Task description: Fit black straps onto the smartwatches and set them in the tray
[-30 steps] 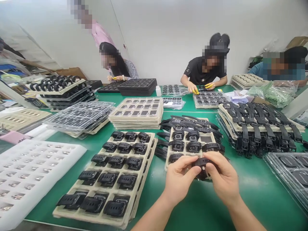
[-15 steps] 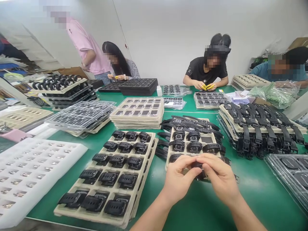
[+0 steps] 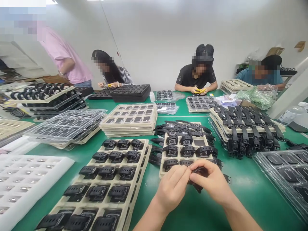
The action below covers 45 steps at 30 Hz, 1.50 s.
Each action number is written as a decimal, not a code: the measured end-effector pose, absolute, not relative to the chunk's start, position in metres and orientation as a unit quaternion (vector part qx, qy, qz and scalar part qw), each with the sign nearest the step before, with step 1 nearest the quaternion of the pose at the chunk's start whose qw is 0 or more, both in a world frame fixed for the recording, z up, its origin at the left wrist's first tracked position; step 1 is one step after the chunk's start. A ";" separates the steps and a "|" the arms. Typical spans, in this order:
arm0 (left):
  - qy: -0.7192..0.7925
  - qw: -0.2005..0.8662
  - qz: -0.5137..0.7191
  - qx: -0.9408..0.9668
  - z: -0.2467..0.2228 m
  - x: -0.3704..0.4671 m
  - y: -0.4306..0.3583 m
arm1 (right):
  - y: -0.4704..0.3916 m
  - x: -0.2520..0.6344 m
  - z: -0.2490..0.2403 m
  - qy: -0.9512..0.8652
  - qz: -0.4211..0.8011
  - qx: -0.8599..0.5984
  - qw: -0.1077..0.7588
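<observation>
Just above the front of a cream tray [image 3: 163, 160], a black smartwatch [image 3: 200, 173] is held between both my hands. Thumb and fingers of my right hand [image 3: 213, 183] curl round it from the right. My left hand [image 3: 172, 188] presses bent fingers against its left side, covering part of the watch. A dark strap end hangs below the right hand. Several black watches with sensor backs up [image 3: 187, 150] sit in that tray, and one far compartment shows bare. To the left, a stacked tray [image 3: 134, 192] holds rows of black watches with folded straps.
Small metallic parts fill a white foam tray [image 3: 60, 165] at left. Tray stacks [image 3: 130, 128] stand mid-table; watches with long straps [image 3: 243, 118] drape over another stack at right. A clear tray [image 3: 262, 157] lies at right front. Several people work across the green table [image 3: 243, 195].
The view has turned a little to the right. My left hand has rolled so its back faces me, and more of the watch now shows between my hands, tilted downward.
</observation>
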<state>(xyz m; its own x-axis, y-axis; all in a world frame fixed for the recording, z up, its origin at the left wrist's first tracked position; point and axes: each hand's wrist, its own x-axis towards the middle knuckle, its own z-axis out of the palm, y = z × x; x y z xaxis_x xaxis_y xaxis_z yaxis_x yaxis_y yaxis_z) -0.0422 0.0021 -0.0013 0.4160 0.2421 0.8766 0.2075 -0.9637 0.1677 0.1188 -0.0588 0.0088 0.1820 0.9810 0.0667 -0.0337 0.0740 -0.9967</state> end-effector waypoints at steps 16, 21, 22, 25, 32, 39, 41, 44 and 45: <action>0.108 -0.069 0.530 0.838 0.003 -0.050 -0.006 | -0.063 0.125 0.007 -0.433 0.460 -0.506 0.588; 0.109 -0.047 0.538 0.835 0.002 -0.048 -0.003 | -0.065 0.131 0.013 -0.481 0.431 -0.523 0.557; 0.120 -0.024 0.535 0.836 0.002 -0.047 -0.003 | -0.062 0.137 0.016 -0.495 0.402 -0.539 0.551; 0.155 0.036 0.522 0.838 0.002 -0.042 -0.002 | -0.041 0.166 0.029 -0.532 0.228 -0.597 0.556; 0.153 0.074 0.516 0.840 -0.002 -0.036 -0.007 | 0.049 0.227 0.041 -0.666 0.189 -0.646 0.321; 0.158 0.090 0.489 0.853 -0.006 -0.035 -0.011 | 0.072 0.225 0.023 -0.709 0.191 -0.645 0.211; 0.155 0.087 0.485 0.856 -0.005 -0.035 -0.013 | 0.073 0.224 0.024 -0.716 0.181 -0.647 0.189; 0.153 0.089 0.495 0.850 -0.003 -0.036 -0.015 | 0.077 0.223 0.027 -0.729 0.172 -0.644 0.156; 0.153 0.090 0.500 0.848 -0.003 -0.036 -0.015 | 0.079 0.223 0.028 -0.732 0.171 -0.644 0.143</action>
<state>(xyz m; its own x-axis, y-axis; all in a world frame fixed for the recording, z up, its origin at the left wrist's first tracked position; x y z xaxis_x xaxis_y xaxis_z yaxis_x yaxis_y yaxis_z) -0.0360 -0.0154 -0.0029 0.4527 0.3499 0.8202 0.1702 -0.9368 0.3057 0.2225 0.0790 0.0280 -0.1289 0.9916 -0.0109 0.8940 0.1115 -0.4339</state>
